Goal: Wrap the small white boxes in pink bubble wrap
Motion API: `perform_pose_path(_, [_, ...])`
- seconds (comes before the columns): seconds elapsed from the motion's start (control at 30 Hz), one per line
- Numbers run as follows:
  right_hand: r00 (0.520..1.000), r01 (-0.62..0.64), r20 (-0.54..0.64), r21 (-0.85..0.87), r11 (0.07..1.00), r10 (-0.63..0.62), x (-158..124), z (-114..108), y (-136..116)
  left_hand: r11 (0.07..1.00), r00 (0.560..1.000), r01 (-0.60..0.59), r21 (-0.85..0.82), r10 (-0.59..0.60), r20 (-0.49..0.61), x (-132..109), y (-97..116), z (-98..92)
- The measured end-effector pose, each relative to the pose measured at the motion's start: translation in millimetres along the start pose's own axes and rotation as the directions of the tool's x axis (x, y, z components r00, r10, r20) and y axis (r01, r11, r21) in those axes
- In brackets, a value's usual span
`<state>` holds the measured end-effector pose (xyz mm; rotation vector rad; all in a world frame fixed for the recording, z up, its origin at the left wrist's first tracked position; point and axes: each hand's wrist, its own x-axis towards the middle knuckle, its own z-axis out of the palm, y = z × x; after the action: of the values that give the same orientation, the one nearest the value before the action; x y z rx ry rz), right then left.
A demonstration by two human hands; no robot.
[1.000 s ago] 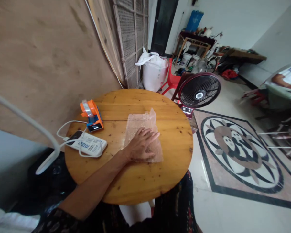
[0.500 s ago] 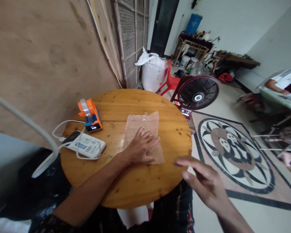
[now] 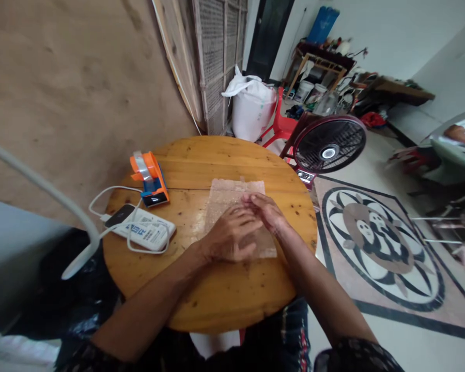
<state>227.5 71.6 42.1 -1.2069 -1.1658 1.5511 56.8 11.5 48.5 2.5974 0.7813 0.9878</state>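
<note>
A sheet or pouch of clear bubble wrap (image 3: 227, 194) lies on the round wooden table (image 3: 201, 305). My left hand (image 3: 232, 235) rests on its lower middle, palm down, with the fingers stretched out. From the right, my right hand (image 3: 266, 211) reaches over the wrap, its fingertips close to the left fingers; whether the two hands touch I cannot tell. The right fingers look extended and hold nothing that I can see. Both hands cover much of the wrap's centre.
On the table's left stand an orange and blue tape dispenser (image 3: 151, 178) and a white power bank (image 3: 147, 232) with a looped cable. Beyond the table are a fan (image 3: 329, 144), a red chair (image 3: 281, 124) and a white sack (image 3: 253, 108). A person's arm (image 3: 463, 135) shows far right.
My right hand has come in from beyond the table's right edge onto the bubble wrap. My left hand has stayed on the wrap. The whole view has shifted slightly.
</note>
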Motion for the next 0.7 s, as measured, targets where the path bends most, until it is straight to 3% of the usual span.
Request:
perform_pose_path(0.07, [0.999, 0.023, 0.027, -0.056, 0.998, -0.022, -6, -9, 5, 0.983, 0.979, 0.182, 0.018, -0.179, -0.095, -2, -9, -3.7])
perform_pose_path(0.13, [0.995, 0.070, 0.083, -0.108, 0.992, -0.062, -11, -13, 8, 0.935, 0.929, 0.354, 0.027, -0.348, -0.126, -4, -19, -7.0])
perform_pose_path(0.23, [0.971, 0.143, 0.215, -0.162, 0.976, -0.107, -15, -17, 11, 0.822, 0.817, 0.569, -0.036, -0.570, -0.085, -8, -34, -8.6])
perform_pose_path(0.3, [0.945, 0.176, 0.305, -0.183, 0.967, -0.114, -17, -18, 14, 0.778, 0.777, 0.626, -0.058, -0.628, -0.034, -10, -40, -7.1])
perform_pose_path(0.5, [0.871, 0.419, 0.432, -0.399, 0.816, -0.236, -19, -20, 20, 0.821, 0.820, 0.571, 0.016, -0.571, 0.025, -14, -48, -0.4])
perform_pose_path(0.6, [0.879, 0.430, 0.401, -0.440, 0.788, -0.256, -20, -18, 18, 0.824, 0.823, 0.567, 0.020, -0.567, 0.036, -14, -49, -0.1])
perform_pose_path(0.7, [0.905, 0.372, 0.355, -0.391, 0.842, -0.235, -18, -17, 20, 0.831, 0.831, 0.554, 0.043, -0.555, 0.038, -14, -48, -0.7])
